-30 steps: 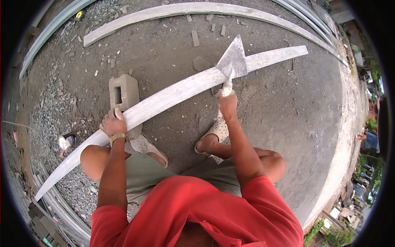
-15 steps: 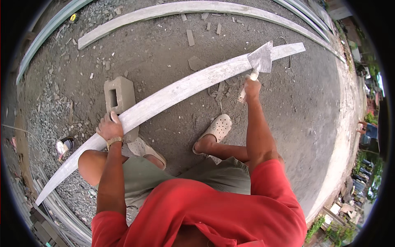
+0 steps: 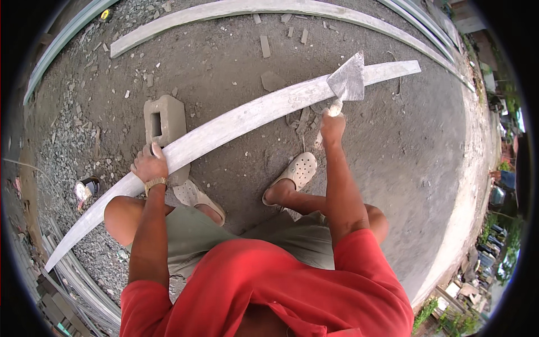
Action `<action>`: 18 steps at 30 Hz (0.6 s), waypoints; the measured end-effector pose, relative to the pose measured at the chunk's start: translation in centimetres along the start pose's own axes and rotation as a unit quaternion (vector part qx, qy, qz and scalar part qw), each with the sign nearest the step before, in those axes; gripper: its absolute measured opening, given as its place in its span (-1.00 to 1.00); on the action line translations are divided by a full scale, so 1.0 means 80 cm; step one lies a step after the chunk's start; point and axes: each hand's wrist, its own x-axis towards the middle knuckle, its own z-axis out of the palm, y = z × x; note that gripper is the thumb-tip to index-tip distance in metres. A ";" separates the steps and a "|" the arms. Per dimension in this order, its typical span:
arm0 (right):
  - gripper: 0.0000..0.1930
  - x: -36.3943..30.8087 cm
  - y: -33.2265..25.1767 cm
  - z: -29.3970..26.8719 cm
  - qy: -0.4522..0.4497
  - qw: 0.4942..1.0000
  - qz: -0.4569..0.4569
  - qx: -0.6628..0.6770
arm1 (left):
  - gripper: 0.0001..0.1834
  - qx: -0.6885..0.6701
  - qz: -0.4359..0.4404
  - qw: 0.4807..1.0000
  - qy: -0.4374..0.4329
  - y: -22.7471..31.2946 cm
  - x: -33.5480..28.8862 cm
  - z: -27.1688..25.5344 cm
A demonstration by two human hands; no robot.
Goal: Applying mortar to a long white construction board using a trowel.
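A long whitish board (image 3: 241, 121) slants across the view, appearing curved, its low left end beside my left knee. My left hand (image 3: 150, 164), with a watch on the wrist, is closed over the board near a hollow concrete block (image 3: 164, 121) that sits under or against it. In my right hand (image 3: 333, 126) is the handle of a trowel (image 3: 349, 78). Its triangular metal blade lies across the board toward the far right end, touching or just over its face. The fingers under the handle are partly hidden.
Another long pale beam (image 3: 224, 12) lies at the far side. Several grey lengths (image 3: 62, 48) lie at far left. A dark tin (image 3: 87, 188) stands on the gravel at left. Stone chips and flat scraps (image 3: 265, 46) litter the ground. My clog-shod feet (image 3: 297, 173) are beneath the board.
My right hand and the trowel have slid a little left along the board, and the blade has turned slightly. My left hand keeps its hold. The view has shifted slightly.
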 end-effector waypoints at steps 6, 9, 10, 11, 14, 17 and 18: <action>-0.67 -0.130 -0.047 0.039 -0.074 0.992 -0.055 -0.082 | -0.58 0.036 -0.003 0.999 -0.010 -0.018 -0.003 -0.001; -0.70 -0.102 -0.050 0.034 -0.049 0.995 -0.050 -0.077 | -0.57 0.035 -0.016 0.999 -0.013 -0.022 -0.003 0.001; -0.71 -0.081 -0.049 0.027 -0.025 0.997 -0.037 -0.066 | -0.57 0.032 -0.017 0.999 -0.015 -0.018 -0.001 -0.001; -0.71 -0.065 -0.044 0.024 -0.023 0.997 -0.039 -0.069 | -0.56 0.026 -0.013 0.999 -0.022 -0.015 0.002 -0.004; -0.70 -0.054 -0.035 0.025 -0.025 0.998 -0.021 -0.048 | -0.55 0.017 -0.011 0.999 -0.033 -0.005 0.002 -0.005; -0.66 -0.148 -0.077 0.045 -0.107 0.989 -0.030 -0.093 | -0.55 0.020 -0.016 0.999 -0.036 -0.009 0.002 -0.009; -0.65 -0.169 -0.072 0.050 -0.160 0.980 -0.037 -0.109 | -0.55 0.016 -0.016 0.999 -0.042 -0.008 0.002 -0.011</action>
